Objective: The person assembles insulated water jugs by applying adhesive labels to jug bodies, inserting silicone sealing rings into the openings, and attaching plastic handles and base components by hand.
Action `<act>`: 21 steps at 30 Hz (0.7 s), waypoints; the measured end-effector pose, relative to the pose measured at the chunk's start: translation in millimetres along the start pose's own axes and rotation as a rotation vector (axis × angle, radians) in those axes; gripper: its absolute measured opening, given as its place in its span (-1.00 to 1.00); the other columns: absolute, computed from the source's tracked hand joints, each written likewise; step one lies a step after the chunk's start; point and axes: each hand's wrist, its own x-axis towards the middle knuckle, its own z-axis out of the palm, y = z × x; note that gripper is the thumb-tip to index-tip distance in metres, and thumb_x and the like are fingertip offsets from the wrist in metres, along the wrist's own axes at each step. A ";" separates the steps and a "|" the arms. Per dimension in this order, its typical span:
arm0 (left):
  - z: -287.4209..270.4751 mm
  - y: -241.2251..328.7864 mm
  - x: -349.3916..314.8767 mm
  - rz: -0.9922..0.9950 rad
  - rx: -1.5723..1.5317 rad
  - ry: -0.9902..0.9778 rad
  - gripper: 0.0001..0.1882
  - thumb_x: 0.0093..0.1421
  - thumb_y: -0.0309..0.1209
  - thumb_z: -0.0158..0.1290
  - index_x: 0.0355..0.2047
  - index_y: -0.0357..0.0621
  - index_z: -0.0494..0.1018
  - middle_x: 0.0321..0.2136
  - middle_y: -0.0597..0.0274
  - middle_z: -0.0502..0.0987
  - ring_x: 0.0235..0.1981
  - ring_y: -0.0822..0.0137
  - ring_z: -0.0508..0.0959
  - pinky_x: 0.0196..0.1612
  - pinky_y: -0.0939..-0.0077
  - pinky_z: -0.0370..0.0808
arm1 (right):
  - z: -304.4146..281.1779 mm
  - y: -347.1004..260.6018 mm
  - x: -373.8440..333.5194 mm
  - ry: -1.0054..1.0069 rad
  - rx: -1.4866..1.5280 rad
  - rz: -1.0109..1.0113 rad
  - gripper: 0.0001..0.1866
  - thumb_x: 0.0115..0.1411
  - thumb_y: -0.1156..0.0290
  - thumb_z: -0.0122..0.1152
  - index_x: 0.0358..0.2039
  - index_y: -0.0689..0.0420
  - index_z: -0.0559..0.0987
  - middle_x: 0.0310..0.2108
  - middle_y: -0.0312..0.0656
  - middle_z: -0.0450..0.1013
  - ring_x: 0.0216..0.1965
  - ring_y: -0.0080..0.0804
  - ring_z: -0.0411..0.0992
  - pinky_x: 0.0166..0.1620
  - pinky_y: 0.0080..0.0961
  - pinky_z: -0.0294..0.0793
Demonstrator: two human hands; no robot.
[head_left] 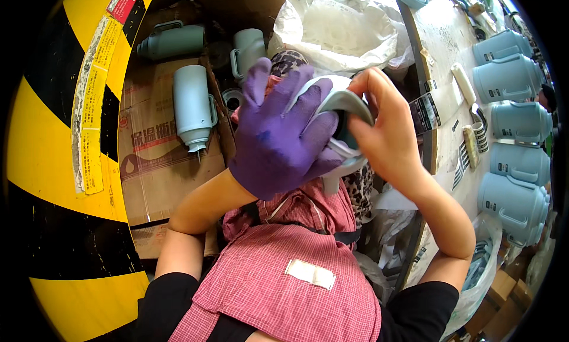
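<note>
Above my lap I hold a pale grey-blue thermos flask (335, 83), its mouth tilted toward my right. My left hand (278, 140), in a purple glove, is wrapped over its side with the fingers spread around it. My bare right hand (388, 125) grips the grey rim at the mouth, thumb and fingers bent over the edge and partly inside. The dark opening shows between the hands; what the fingertips touch within is hidden. To the left of my gloved hand, a light blue thermos flask (191, 99) lies on brown cardboard (160, 188).
Two greyer flasks, one lying (178, 42) and one beside it (250, 45), are at the far left. A white sack (349, 31) stands ahead. Along the right runs a workbench (441, 40) bearing several blue jugs (507, 78) and a brush (463, 83). A yellow-black striped surface (59, 164) borders the left.
</note>
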 end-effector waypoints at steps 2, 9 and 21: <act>0.9 5.6 1.3 -0.033 -0.032 -0.017 -0.24 0.03 0.28 0.17 -0.19 -0.28 0.55 -0.03 -0.25 0.52 -0.03 -0.22 0.53 0.08 -0.33 0.40 | -6.3 -2.6 -2.0 -0.034 -0.009 0.035 -0.74 -0.06 0.63 0.18 -0.28 0.22 0.49 -0.31 -0.11 0.42 -0.24 -0.08 0.43 -0.14 -0.31 0.42; 8.2 35.0 5.6 -0.131 0.041 0.004 -0.21 0.03 0.33 0.16 -0.29 -0.32 0.57 -0.02 -0.29 0.51 -0.02 -0.21 0.53 0.09 -0.29 0.42 | -66.6 -41.1 -14.3 -0.445 -0.519 -0.423 -0.78 -0.05 0.35 0.49 -0.44 0.19 0.67 0.21 -0.04 0.45 0.14 0.01 0.41 0.12 -0.19 0.46; 22.0 31.2 10.1 -0.099 -0.143 -0.009 -0.39 -0.04 0.13 0.25 -0.41 -0.29 0.54 0.03 -0.32 0.49 0.06 -0.24 0.52 0.16 -0.18 0.44 | -55.4 -27.2 -13.5 -0.422 -0.422 -0.216 -0.91 -0.07 0.53 0.40 -0.56 0.26 0.65 0.23 -0.01 0.38 0.19 0.04 0.30 0.19 -0.17 0.38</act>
